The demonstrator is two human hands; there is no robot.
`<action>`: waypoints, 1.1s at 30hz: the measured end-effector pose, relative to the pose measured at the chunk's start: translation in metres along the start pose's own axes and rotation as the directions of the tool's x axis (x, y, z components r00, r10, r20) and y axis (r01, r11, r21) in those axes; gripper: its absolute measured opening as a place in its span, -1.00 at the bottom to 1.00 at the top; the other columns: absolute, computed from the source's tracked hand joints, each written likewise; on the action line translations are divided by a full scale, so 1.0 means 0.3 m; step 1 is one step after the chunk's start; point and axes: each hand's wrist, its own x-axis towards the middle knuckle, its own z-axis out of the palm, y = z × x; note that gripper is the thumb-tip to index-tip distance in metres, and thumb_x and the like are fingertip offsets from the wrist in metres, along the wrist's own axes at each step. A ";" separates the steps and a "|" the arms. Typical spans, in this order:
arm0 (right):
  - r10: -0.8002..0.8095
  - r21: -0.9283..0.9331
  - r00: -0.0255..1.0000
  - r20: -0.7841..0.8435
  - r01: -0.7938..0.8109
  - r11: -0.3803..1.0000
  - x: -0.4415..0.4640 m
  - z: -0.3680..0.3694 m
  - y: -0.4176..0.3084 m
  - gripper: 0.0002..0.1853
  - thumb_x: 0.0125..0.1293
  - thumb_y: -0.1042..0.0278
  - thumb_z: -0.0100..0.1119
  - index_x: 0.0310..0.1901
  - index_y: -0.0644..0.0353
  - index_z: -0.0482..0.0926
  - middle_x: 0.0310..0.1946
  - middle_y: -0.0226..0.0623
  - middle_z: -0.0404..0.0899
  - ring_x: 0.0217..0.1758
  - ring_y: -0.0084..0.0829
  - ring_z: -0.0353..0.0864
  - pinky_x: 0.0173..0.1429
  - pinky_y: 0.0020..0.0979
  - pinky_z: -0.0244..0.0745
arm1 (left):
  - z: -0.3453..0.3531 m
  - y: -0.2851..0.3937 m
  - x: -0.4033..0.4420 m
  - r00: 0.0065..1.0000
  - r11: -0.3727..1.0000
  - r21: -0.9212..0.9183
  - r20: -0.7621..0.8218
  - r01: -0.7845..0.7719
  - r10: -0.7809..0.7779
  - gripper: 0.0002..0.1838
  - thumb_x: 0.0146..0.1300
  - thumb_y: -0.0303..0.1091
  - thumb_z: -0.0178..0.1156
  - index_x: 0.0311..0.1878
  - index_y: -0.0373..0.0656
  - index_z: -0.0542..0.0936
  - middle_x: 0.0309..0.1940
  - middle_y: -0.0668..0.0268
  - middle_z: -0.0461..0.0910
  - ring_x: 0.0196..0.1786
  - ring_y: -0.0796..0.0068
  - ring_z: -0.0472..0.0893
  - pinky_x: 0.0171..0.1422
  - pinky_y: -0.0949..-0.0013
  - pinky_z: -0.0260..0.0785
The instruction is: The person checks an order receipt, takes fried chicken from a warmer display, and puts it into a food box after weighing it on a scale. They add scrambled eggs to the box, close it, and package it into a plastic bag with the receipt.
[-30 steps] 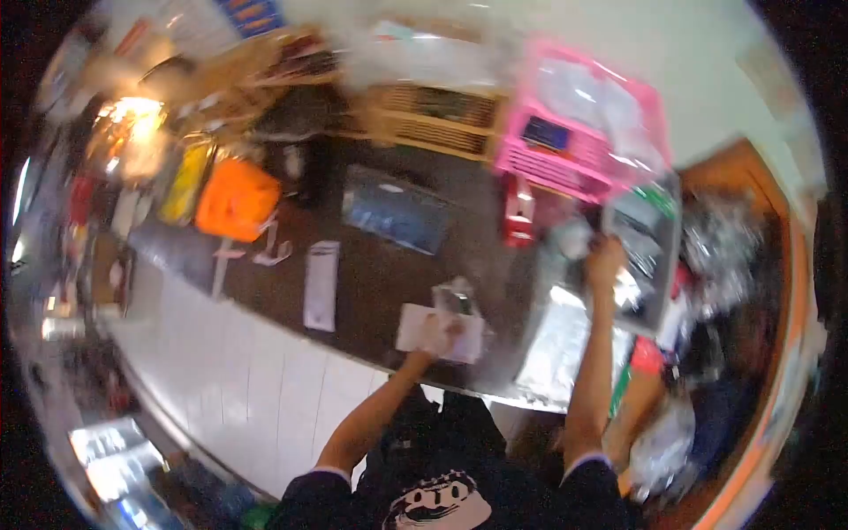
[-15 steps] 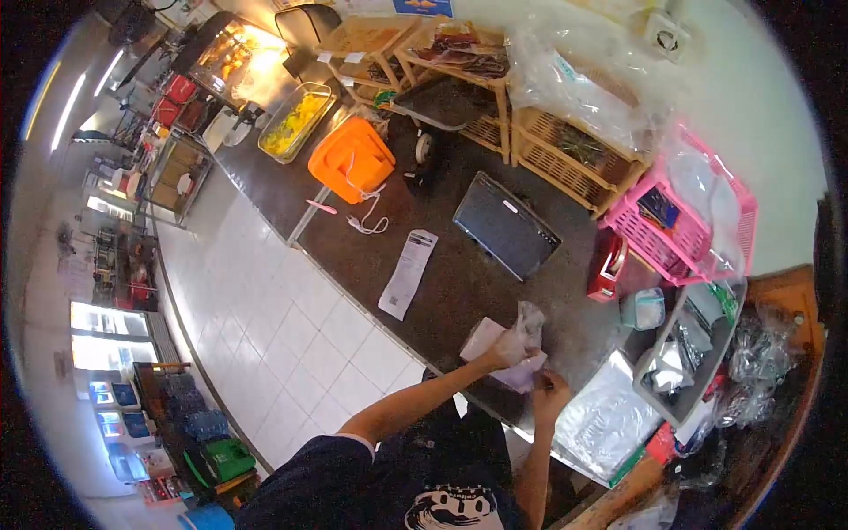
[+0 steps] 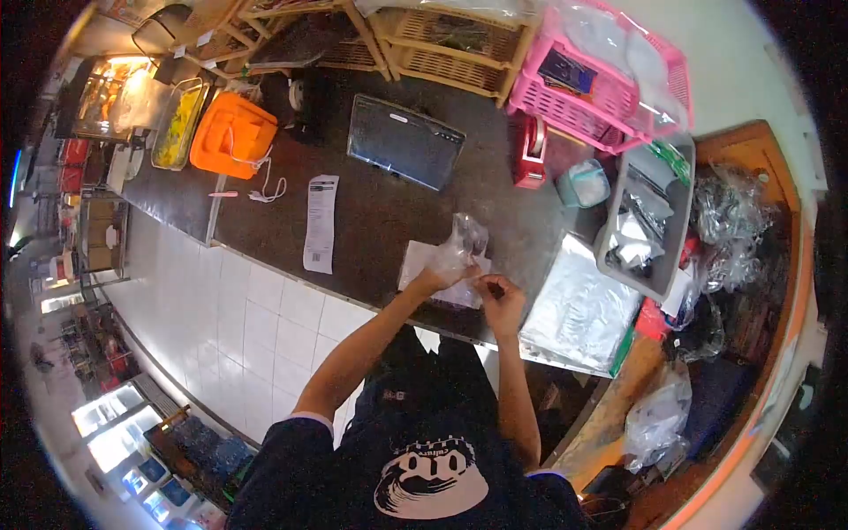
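A small clear plastic bag (image 3: 468, 235) is bunched up over the near edge of the dark counter. My left hand (image 3: 436, 276) is closed on its lower part. From the right, my right hand (image 3: 500, 302) meets it with thumb and finger pinched at the bag's end, close to the left fingers; the exact grip is small and partly hidden. Beneath both hands lie pale pinkish-white sheets (image 3: 414, 261), partly covered by the left hand. To the right of my right hand is a stack of flat clear plastic bags (image 3: 579, 305).
A printed receipt (image 3: 320, 225) lies to the left. Further back are a dark tablet-like device (image 3: 405, 141), an orange container (image 3: 233, 134) and a red tape dispenser (image 3: 532, 155). At right stand a grey bin (image 3: 607, 256), a pink basket (image 3: 574, 106) and a small clear tub (image 3: 584, 184).
My view has turned, so the counter and its things appear further up and left. Both hands stay together at the plastic bag, the right fingertips now closer to the left hand.
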 end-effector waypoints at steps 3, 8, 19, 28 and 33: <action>-0.084 -0.050 0.996 -0.018 0.083 0.995 -0.025 -0.052 0.019 -0.92 0.19 0.54 0.35 -0.28 0.32 0.68 -0.43 -0.22 0.69 -0.41 -0.46 0.64 -0.26 -0.43 0.52 | -0.059 0.149 -0.029 0.979 0.933 0.321 -0.069 -0.162 0.194 -0.56 0.21 -0.02 0.41 -0.01 -0.15 0.67 -0.21 0.34 0.68 -0.20 0.42 0.61 -0.05 0.25 0.48; -0.035 -0.164 0.999 0.038 0.040 0.986 -0.084 -0.182 -0.040 -0.85 0.10 0.58 0.26 -0.26 0.24 0.69 -0.36 -0.11 0.69 -0.31 -0.17 0.71 -0.16 -0.31 0.57 | -0.095 0.064 -0.047 0.948 0.783 -0.534 0.179 0.319 -0.263 -0.59 0.21 0.05 0.36 -0.11 -0.10 0.66 -0.27 0.37 0.66 -0.22 0.49 0.57 -0.10 0.25 0.42; -0.230 -0.218 0.957 0.179 0.266 0.939 -0.098 0.229 0.021 -0.63 0.09 0.33 0.32 -0.06 0.25 0.59 -0.14 -0.01 0.64 -0.08 0.01 0.63 -0.09 -0.10 0.56 | -0.007 0.125 -0.184 0.998 1.000 -0.011 -0.060 0.024 -0.024 -0.55 0.18 -0.15 0.38 0.04 -0.25 0.61 -0.13 0.15 0.65 -0.07 0.18 0.62 0.12 0.18 0.44; -0.369 -0.202 0.921 -0.126 0.340 0.918 -0.124 0.297 0.048 -0.62 0.13 0.15 0.30 -0.09 0.19 0.56 -0.28 -0.13 0.57 -0.23 -0.04 0.63 -0.30 -0.11 0.56 | 0.163 0.046 -0.400 0.826 0.989 0.143 -0.562 0.037 0.050 -0.43 0.19 -0.09 0.33 0.16 -0.28 0.52 -0.01 0.09 0.58 0.09 -0.03 0.50 0.32 0.05 0.27; -0.267 -0.300 0.957 -0.116 0.222 0.928 -0.125 0.300 0.016 -0.62 0.13 0.13 0.29 -0.10 0.20 0.56 -0.34 -0.18 0.56 -0.26 -0.11 0.64 -0.36 -0.19 0.57 | 0.073 0.297 -0.365 0.740 0.905 0.408 -0.645 0.120 0.193 -0.37 0.18 -0.08 0.34 0.21 -0.29 0.47 0.02 0.09 0.55 0.14 -0.05 0.47 0.35 0.00 0.26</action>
